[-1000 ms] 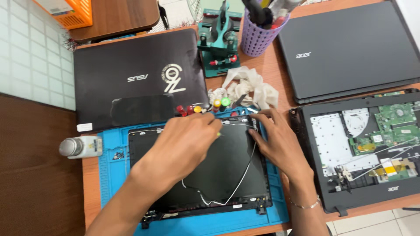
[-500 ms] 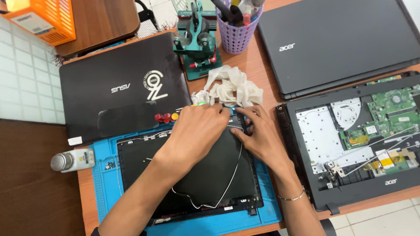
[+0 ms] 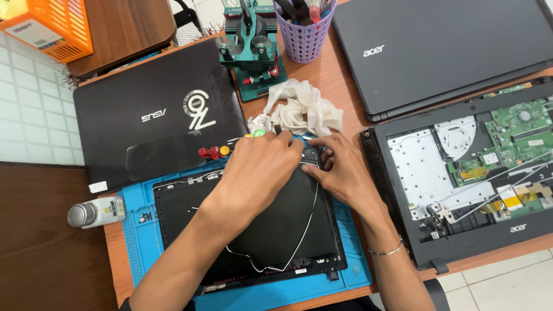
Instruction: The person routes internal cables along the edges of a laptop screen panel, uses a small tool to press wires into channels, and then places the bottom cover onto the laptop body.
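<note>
Plastic, matte black and rectangular, the laptop lid shell (image 3: 247, 230) lies flat on the blue ribbed work mat (image 3: 357, 270), its long axis running left to right, tilted slightly far at the right. A thin white cable (image 3: 308, 227) loops across it. The left hand (image 3: 259, 173) presses curled fingers down on the shell's far right corner; whether it pinches anything I cannot tell. Just right, the right hand (image 3: 343, 170) rests fingertips there too, grip unclear. Crumpled white cloth (image 3: 302, 109) lies beyond.

black lid panel (image 3: 253, 230), flat on mat
</note>
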